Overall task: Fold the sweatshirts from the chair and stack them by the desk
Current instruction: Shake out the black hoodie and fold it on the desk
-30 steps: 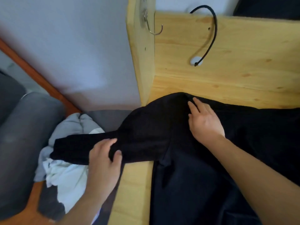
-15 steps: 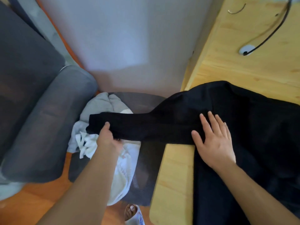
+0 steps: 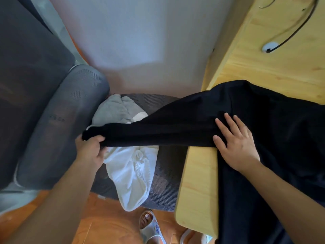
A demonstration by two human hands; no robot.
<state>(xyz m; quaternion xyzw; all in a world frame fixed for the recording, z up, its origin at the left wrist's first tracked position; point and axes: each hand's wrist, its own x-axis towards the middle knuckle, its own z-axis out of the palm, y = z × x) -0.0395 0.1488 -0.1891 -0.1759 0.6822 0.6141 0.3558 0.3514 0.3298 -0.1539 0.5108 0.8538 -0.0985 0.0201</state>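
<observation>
A black sweatshirt (image 3: 274, 131) lies spread on the wooden desk (image 3: 198, 182), and its sleeve stretches left over the desk edge above the chair. My left hand (image 3: 91, 150) grips the cuff end of that sleeve, pulled out straight. My right hand (image 3: 235, 143) lies flat with spread fingers on the sweatshirt near the shoulder, pressing it to the desk. On the grey mesh chair seat (image 3: 163, 184) lie a white sweatshirt (image 3: 131, 175) and a grey one (image 3: 112, 110), both crumpled under the sleeve.
The chair's grey backrest (image 3: 58, 124) fills the left side. A white wall stands behind. A black cable with a white pad (image 3: 270, 47) runs across the desk's far part. My foot in a pale slipper (image 3: 149, 224) stands on the orange floor.
My left hand has slid out along the sleeve to its cuff and now grips it, drawing the sleeve straight. My right hand has stayed pressed flat on the sweatshirt, and the view has turned left.
</observation>
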